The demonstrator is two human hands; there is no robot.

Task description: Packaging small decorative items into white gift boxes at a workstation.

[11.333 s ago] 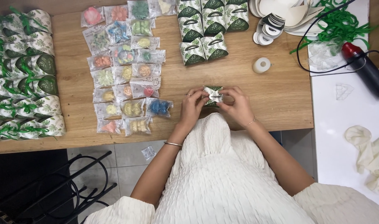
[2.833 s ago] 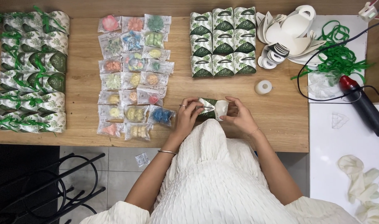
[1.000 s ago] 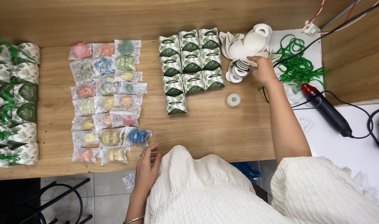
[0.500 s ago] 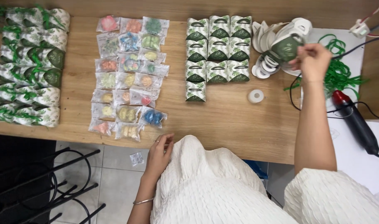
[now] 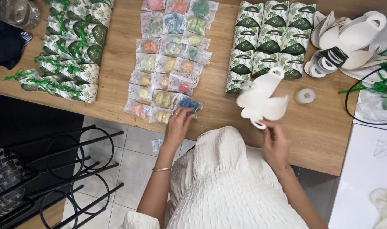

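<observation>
Right hand [image 5: 275, 142] grip on flat white box blank [image 5: 261, 99]

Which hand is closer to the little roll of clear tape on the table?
Right. The right hand, holding an unfolded white box blank, sits just below-left of the tape roll; the left hand rests far left on a soap packet.

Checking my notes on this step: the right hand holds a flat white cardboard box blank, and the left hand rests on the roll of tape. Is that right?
Not quite. In the head view the left hand rests on the small clear packets, at a blue one, not the roll of tape, which lies untouched. The right hand does hold the white cardboard box blank.
</observation>
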